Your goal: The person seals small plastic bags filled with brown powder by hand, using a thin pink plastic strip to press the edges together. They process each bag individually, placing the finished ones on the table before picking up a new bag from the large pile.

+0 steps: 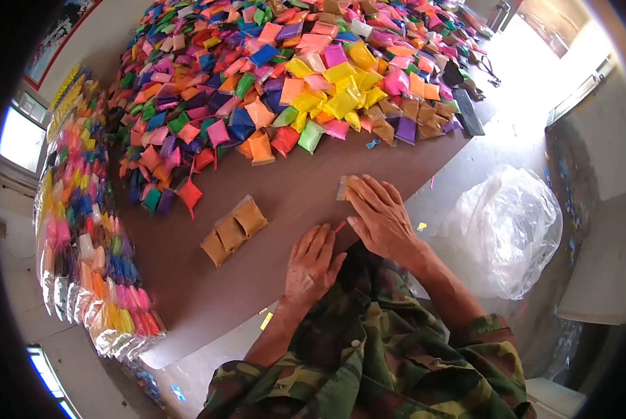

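My right hand (378, 213) lies over a brown packet (342, 188) on the table, and only the packet's clear end and a bit of brown show past the fingertips. Near the table's front edge rests my left hand (313, 264), its fingers stretched out and flat, with no packet visible under it. A small red strip (340, 227) sits by the left fingertips, between the two hands. To the left, a row of brown packets (233, 232) lies side by side on the brown tabletop (278, 195).
A large heap of colourful packets (257, 112) covers the table's far side. Bagged colourful packets (82, 230) are stacked along the left edge. A clear plastic bag (505, 234) stands right of the table. A dark flat object (468, 113) lies at the right edge.
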Motion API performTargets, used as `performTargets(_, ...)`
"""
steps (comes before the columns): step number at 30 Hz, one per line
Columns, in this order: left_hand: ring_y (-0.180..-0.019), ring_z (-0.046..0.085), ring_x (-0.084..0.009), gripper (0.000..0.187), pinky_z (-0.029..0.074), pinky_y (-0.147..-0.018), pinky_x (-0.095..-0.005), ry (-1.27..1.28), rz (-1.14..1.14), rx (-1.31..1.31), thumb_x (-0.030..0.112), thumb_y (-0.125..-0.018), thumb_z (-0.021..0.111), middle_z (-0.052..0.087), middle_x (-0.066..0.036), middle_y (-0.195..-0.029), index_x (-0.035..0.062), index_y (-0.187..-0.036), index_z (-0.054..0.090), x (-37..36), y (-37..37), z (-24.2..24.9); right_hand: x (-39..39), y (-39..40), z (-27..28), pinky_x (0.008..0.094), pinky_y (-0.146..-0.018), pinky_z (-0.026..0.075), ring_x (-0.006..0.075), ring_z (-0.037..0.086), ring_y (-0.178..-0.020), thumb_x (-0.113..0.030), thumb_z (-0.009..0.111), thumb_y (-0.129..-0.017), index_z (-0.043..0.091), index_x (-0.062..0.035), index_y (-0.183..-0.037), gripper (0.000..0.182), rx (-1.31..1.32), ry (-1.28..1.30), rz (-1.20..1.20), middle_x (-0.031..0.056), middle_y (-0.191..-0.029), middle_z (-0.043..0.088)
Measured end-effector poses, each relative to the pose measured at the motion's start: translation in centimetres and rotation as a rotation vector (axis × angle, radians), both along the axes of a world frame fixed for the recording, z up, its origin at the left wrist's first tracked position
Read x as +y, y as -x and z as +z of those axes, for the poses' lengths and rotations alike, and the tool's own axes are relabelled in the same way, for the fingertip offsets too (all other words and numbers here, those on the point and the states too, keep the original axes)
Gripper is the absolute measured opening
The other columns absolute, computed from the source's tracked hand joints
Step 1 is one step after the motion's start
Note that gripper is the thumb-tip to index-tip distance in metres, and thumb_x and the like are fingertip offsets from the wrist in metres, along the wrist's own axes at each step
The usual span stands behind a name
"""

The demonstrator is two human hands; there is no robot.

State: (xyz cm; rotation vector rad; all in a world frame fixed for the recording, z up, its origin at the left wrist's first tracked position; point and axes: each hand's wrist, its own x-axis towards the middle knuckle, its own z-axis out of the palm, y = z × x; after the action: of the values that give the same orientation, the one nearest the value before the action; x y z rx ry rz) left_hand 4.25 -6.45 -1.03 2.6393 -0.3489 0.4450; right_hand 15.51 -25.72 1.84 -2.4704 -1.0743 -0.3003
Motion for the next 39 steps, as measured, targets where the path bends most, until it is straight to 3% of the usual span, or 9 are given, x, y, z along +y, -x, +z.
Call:
performTargets(9,-0.127,0.057,-0.0347,0.052,0.048,-0.104,-0.0469,0.005,-0.012,-0.003,0.021,-0.084,0.081,0.063,-0.017,-0.134,-0.0038,-0.127,0.065,0.2,-0.3,-0.1,1.0,0.5,-1.6,0.0511,-0.122,0.025,0.0354,0.034,-0.149,-0.033,0.058,-0.1,0.046,0.0035,-0.148,0.061,0.13,0.055,-0.059,0.0197,-0.158,0.04)
performTargets(18,-0.125,0.058,-0.0356,0.049,0.048,-0.102,-0.0476,-0.013,-0.029,-0.047,0.023,-0.085,0.079,0.063,-0.018,-0.134,-0.0029,-0.125,0.066,0.2,-0.2,0.0,0.9,0.4,-1.5,0.0535,-0.119,0.026,0.0355,0.038,-0.146,-0.028,0.059,-0.098,0.048,0.0019,-0.146,0.057,0.097,0.032,-0.072,0.02,-0.155,0.043)
performTargets(22,-0.125,0.058,-0.0354,0.049,0.048,-0.101,-0.0468,0.005,-0.041,-0.055,0.025,-0.087,0.078,0.063,-0.018,-0.133,-0.0026,-0.125,0.066,0.3,0.1,0.4,1.2,0.3,-1.5,0.0532,-0.12,0.024,0.0349,0.037,-0.147,-0.027,0.058,-0.098,0.045,0.0006,-0.148,0.058,0.188,-0.176,-0.126,0.0191,-0.156,0.042)
performTargets(28,-0.126,0.058,-0.0339,0.049,0.048,-0.102,-0.0467,0.014,-0.038,-0.036,0.025,-0.086,0.079,0.064,-0.016,-0.133,-0.0018,-0.125,0.067,0.5,0.0,0.3,-0.3,1.6,-0.8,0.0526,-0.12,0.025,0.0365,0.036,-0.147,-0.033,0.06,-0.098,0.047,0.0022,-0.146,0.06,0.112,0.002,-0.151,0.02,-0.157,0.04)
performTargets(39,-0.127,0.058,-0.0327,0.05,0.049,-0.1,-0.0466,0.008,-0.027,-0.006,0.03,-0.084,0.082,0.064,-0.015,-0.133,-0.0009,-0.122,0.068,0.2,-0.2,0.2,0.2,1.4,-0.9,0.0519,-0.12,0.027,0.0371,0.038,-0.145,-0.035,0.061,-0.098,0.052,0.0043,-0.141,0.059,0.09,0.004,-0.162,0.0215,-0.155,0.042)
